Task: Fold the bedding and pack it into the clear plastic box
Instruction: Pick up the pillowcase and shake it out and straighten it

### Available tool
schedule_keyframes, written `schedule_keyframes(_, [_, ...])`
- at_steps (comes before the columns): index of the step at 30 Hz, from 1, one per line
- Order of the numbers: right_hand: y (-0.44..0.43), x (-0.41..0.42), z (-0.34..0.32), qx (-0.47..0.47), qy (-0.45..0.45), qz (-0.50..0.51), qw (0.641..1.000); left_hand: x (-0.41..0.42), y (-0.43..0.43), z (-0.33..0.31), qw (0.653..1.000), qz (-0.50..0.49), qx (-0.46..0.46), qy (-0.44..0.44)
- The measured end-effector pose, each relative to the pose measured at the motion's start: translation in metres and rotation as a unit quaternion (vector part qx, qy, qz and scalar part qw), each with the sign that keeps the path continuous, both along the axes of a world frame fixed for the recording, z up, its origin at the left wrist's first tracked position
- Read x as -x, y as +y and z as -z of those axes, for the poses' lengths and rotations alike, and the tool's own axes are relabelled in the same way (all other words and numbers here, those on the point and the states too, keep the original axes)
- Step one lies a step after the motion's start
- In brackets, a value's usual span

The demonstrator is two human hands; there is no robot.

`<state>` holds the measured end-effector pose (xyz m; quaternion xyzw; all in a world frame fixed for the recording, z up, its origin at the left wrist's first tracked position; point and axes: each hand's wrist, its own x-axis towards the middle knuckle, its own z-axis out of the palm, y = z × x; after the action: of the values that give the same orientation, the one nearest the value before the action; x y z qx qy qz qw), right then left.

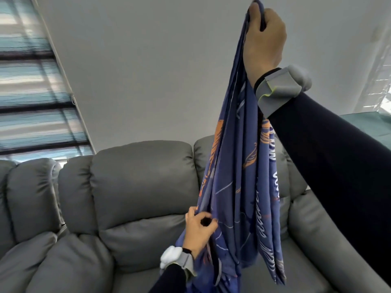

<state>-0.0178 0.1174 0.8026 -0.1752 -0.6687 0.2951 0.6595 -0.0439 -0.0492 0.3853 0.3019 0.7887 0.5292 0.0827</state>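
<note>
The bedding point(239, 166) hangs in mid-air in front of the sofa point(135, 187), gathered into long vertical folds; this hold lets gravity straighten the layers, probably for a lengthwise fold. The fabric is thin, smooth and limp, blue with orange and white print. The right hand point(264, 39) is raised, fist clenched round the top edge; the left hand point(200, 231) pinches a side edge lower down. The sofa is grey, padded, leather-like; the clear plastic box is not in view.

Right hand point(264, 41) raised high, fist gripping bedding point(239, 166) top; left hand point(200, 231) low, pinching its edge.
</note>
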Motion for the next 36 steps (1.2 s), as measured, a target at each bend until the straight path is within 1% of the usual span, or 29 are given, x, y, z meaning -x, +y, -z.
schedule_keyframes(1, [0.005, -0.002, 0.005, 0.003, 0.002, 0.0, 1.0, 0.009, -0.017, -0.002, 1.0, 0.027, 0.001, 0.0])
schedule_keyframes(3, [0.019, -0.007, 0.017, 0.019, -0.001, -0.006, 1.0, 0.031, -0.059, -0.015, 0.999, 0.034, 0.004, 0.001])
schedule_keyframes(5, [0.036, -0.01, 0.039, 0.051, -0.03, 0.011, 0.998, 0.063, -0.106, -0.036, 0.999, 0.011, 0.032, 0.007])
schedule_keyframes(7, [0.055, -0.014, 0.064, 0.085, -0.073, 0.035, 0.993, 0.097, -0.145, -0.067, 0.995, -0.033, 0.086, 0.041])
schedule_keyframes(9, [0.068, -0.014, 0.086, 0.118, -0.096, 0.033, 0.988, 0.123, -0.172, -0.107, 0.983, -0.121, 0.111, 0.085])
schedule_keyframes(10, [0.074, -0.015, 0.096, 0.133, -0.101, 0.038, 0.985, 0.133, -0.176, -0.126, 0.973, -0.175, 0.104, 0.11])
schedule_keyframes(12, [0.08, -0.01, 0.111, 0.169, -0.09, 0.033, 0.981, 0.148, -0.185, -0.163, 0.941, -0.29, 0.062, 0.16])
schedule_keyframes(13, [0.083, -0.009, 0.115, 0.188, -0.075, 0.028, 0.979, 0.152, -0.185, -0.178, 0.93, -0.319, 0.051, 0.178])
schedule_keyframes(14, [0.083, -0.007, 0.117, 0.204, -0.059, 0.022, 0.977, 0.155, -0.189, -0.19, 0.925, -0.318, 0.07, 0.195])
schedule_keyframes(16, [0.088, -0.008, 0.118, 0.215, -0.044, 0.025, 0.975, 0.157, -0.191, -0.207, 0.927, -0.244, 0.183, 0.22])
schedule_keyframes(17, [0.091, -0.009, 0.117, 0.211, -0.043, 0.026, 0.976, 0.156, -0.192, -0.215, 0.926, -0.206, 0.233, 0.216])
schedule_keyframes(18, [0.093, -0.012, 0.116, 0.205, -0.041, 0.025, 0.978, 0.157, -0.193, -0.222, 0.923, -0.181, 0.265, 0.213])
schedule_keyframes(19, [0.094, -0.014, 0.114, 0.2, -0.037, 0.022, 0.979, 0.158, -0.195, -0.229, 0.921, -0.168, 0.276, 0.218])
schedule_keyframes(21, [0.094, -0.016, 0.108, 0.197, -0.023, 0.013, 0.98, 0.159, -0.199, -0.246, 0.926, -0.165, 0.249, 0.23])
schedule_keyframes(23, [0.09, -0.016, 0.098, 0.205, 0.003, -0.01, 0.979, 0.163, -0.204, -0.262, 0.932, -0.194, 0.181, 0.247])
schedule_keyframes(26, [0.082, -0.016, 0.086, 0.219, 0.04, -0.064, 0.973, 0.173, -0.214, -0.285, 0.911, -0.302, 0.061, 0.275])
schedule_keyframes(28, [0.077, -0.02, 0.089, 0.237, 0.06, -0.116, 0.963, 0.179, -0.216, -0.299, 0.91, -0.308, 0.014, 0.277])
schedule_keyframes(30, [0.073, -0.024, 0.096, 0.24, 0.06, -0.183, 0.951, 0.184, -0.221, -0.314, 0.91, -0.276, 0.044, 0.305])
schedule_keyframes(32, [0.072, -0.032, 0.093, 0.221, 0.037, -0.221, 0.949, 0.184, -0.224, -0.335, 0.882, -0.283, 0.075, 0.368])
schedule_keyframes(33, [0.072, -0.037, 0.087, 0.206, 0.043, -0.24, 0.948, 0.181, -0.225, -0.346, 0.862, -0.309, 0.067, 0.397])
schedule_keyframes(34, [0.071, -0.043, 0.081, 0.191, 0.071, -0.264, 0.943, 0.178, -0.225, -0.357, 0.843, -0.339, 0.05, 0.416])
schedule_keyframes(35, [0.071, -0.049, 0.076, 0.178, 0.104, -0.284, 0.936, 0.174, -0.223, -0.365, 0.832, -0.359, 0.036, 0.421])
schedule_keyframes(36, [0.072, -0.054, 0.075, 0.169, 0.114, -0.303, 0.931, 0.171, -0.22, -0.369, 0.833, -0.361, 0.029, 0.419])
